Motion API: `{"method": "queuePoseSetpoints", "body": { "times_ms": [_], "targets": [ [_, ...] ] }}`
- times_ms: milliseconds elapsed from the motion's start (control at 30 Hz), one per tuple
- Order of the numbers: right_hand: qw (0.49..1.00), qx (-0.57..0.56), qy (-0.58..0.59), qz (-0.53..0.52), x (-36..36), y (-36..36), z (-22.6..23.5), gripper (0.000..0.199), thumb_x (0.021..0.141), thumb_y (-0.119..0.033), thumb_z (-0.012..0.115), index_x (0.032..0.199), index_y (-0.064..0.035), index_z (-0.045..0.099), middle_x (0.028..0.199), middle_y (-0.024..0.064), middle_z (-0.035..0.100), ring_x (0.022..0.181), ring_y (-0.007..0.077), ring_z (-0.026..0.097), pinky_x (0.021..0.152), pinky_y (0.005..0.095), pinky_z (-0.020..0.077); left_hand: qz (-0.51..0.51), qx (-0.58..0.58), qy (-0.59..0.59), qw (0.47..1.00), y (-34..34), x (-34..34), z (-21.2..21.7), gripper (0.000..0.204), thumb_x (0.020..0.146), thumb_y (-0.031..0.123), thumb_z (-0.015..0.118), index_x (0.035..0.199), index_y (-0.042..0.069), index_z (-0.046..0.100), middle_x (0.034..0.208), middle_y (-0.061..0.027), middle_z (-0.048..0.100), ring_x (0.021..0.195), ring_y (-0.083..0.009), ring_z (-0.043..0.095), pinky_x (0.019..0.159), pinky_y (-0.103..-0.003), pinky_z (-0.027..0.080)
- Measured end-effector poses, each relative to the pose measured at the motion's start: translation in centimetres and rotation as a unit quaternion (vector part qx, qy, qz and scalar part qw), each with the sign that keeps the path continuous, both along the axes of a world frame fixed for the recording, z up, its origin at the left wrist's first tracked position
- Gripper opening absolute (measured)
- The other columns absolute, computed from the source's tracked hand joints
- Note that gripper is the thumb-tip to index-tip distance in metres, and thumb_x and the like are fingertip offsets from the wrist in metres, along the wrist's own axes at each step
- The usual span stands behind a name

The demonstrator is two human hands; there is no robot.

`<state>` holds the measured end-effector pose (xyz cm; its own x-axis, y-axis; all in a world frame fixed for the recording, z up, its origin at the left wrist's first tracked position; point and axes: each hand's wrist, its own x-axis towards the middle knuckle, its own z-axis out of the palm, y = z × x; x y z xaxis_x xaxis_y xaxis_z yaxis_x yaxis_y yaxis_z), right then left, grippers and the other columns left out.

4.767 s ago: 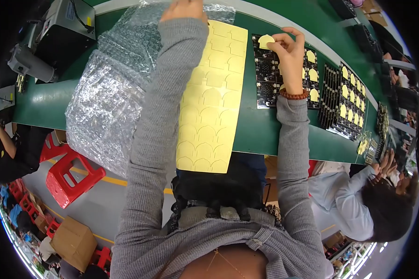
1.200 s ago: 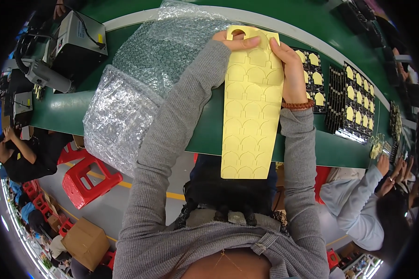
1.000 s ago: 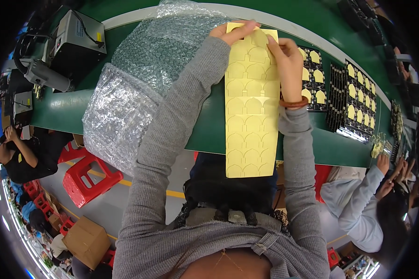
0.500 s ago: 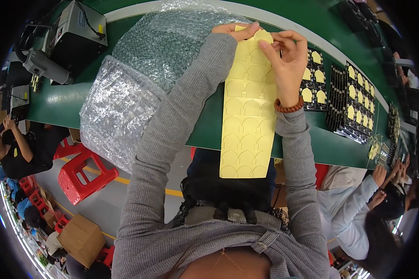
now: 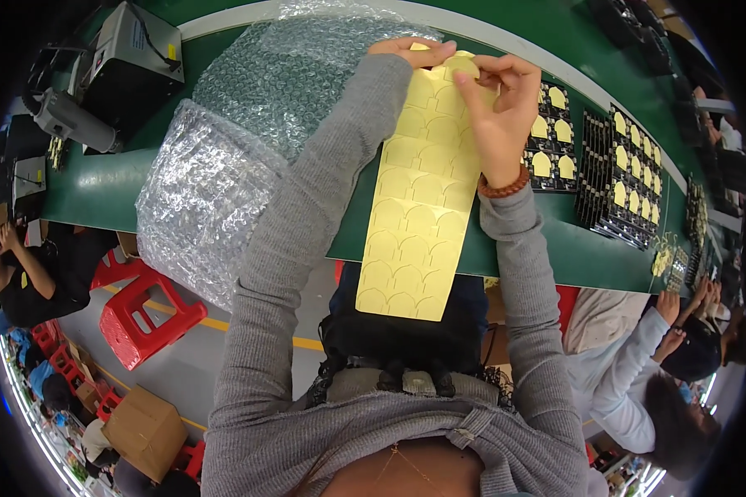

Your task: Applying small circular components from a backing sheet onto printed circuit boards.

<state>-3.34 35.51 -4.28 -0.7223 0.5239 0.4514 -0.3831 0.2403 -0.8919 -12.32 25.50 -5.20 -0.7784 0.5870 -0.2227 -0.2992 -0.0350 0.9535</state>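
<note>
Yellow sticker sheet (image 5: 419,207): thin, light, flexible; it likely creases easily. Left hand (image 5: 410,51) pinches its top edge; right hand (image 5: 497,108) pinches one sticker's corner.

Green workbench (image 5: 99,195) above grey floor (image 5: 182,364) with red stools (image 5: 145,319).

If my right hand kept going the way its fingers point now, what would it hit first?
Your right hand points left along the top of the yellow sticker sheet, so it would probably meet your left hand first. The bubble wrap lies beyond, though depth is unclear.
</note>
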Motion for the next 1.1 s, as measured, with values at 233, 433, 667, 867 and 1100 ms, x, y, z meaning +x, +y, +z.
{"method": "queuePoseSetpoints", "body": {
  "times_ms": [233, 433, 667, 867, 1100],
  "targets": [
    [0.993, -0.022, 0.103, -0.049, 0.4, 0.5, 1.1, 0.032, 0.068, 0.007, 0.065, 0.091, -0.0015, 0.044, 0.079, 0.0045, 0.055, 0.070, 0.0097, 0.050, 0.066, 0.0211, 0.0407, 0.082, -0.131, 0.187, 0.970, -0.5, -0.3, 0.3, 0.032, 0.069, 0.032, 0.071, 0.089, 0.008, 0.064, 0.077, -0.0045, 0.064, 0.066, -0.0150, 0.061, 0.061, -0.029, 0.048],
    [0.986, -0.031, -0.160, 0.025, 3.1, 4.3, 1.6, 0.030, 0.067, 0.008, 0.062, 0.089, -0.0021, 0.044, 0.079, 0.0031, 0.054, 0.068, 0.0084, 0.048, 0.064, 0.0197, 0.0396, 0.292, -0.292, 0.662, 0.625, -1.7, -1.7, 0.9, 0.028, 0.077, 0.020, 0.056, 0.099, 0.004, 0.050, 0.095, -0.0133, 0.050, 0.090, -0.0326, 0.047, 0.077, -0.041, 0.037],
    [0.971, -0.029, -0.222, 0.084, 3.7, 3.8, -0.4, 0.031, 0.067, 0.008, 0.062, 0.089, -0.0030, 0.043, 0.078, 0.0016, 0.051, 0.067, 0.0072, 0.046, 0.062, 0.0184, 0.0383, -0.048, -0.166, 0.500, 0.848, 1.2, 0.7, -1.7, 0.024, 0.078, 0.032, 0.062, 0.089, 0.011, 0.063, 0.070, -0.0052, 0.061, 0.062, -0.0183, 0.059, 0.058, -0.028, 0.048],
    [0.966, 0.000, -0.243, 0.088, 3.6, 4.1, -0.8, 0.032, 0.066, 0.007, 0.063, 0.089, -0.0030, 0.043, 0.077, 0.0010, 0.050, 0.066, 0.0070, 0.044, 0.061, 0.0181, 0.0374, -0.056, -0.221, 0.538, 0.812, 1.6, 1.2, -2.2, 0.025, 0.081, 0.035, 0.058, 0.088, 0.012, 0.064, 0.070, -0.0055, 0.061, 0.061, -0.0185, 0.059, 0.057, -0.028, 0.048],
    [0.965, 0.013, -0.245, 0.097, 3.6, 4.1, -1.2, 0.031, 0.067, 0.006, 0.063, 0.090, -0.0029, 0.044, 0.077, 0.0004, 0.050, 0.065, 0.0069, 0.042, 0.060, 0.0183, 0.0365, -0.079, -0.252, 0.532, 0.805, 1.5, 1.4, -1.5, 0.029, 0.083, 0.039, 0.053, 0.088, 0.012, 0.063, 0.073, -0.0048, 0.061, 0.065, -0.0202, 0.060, 0.060, -0.030, 0.048]
  ]
}}
